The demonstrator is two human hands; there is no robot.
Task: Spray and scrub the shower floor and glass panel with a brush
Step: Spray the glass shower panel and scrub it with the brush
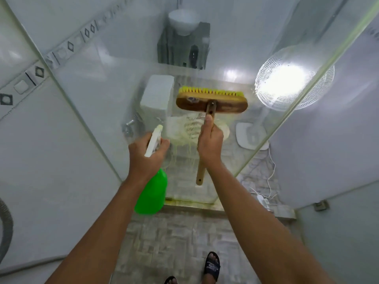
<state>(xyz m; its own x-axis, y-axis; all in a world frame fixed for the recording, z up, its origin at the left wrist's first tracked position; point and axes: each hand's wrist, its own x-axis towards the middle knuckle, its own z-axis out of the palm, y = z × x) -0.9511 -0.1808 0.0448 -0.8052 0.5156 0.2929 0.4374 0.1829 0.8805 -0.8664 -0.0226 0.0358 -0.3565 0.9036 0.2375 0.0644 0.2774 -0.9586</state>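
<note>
My right hand (210, 141) grips the wooden handle of a brush (212, 102), whose yellow bristles press against the glass panel (114, 83) in front of me. My left hand (146, 156) holds a green spray bottle (152, 193) by its white trigger head, nozzle pointing up toward the glass. Yellowish foam streaks run down the glass below the brush. The shower floor (174, 240), grey mottled tile, lies under my arms.
Behind the glass stand a toilet (158, 97), a white basin on a grey stand (183, 21) and a white fan (291, 83) with a cable. A grey hose (6, 224) curves at the left wall. My sandalled foot (212, 265) is on the floor.
</note>
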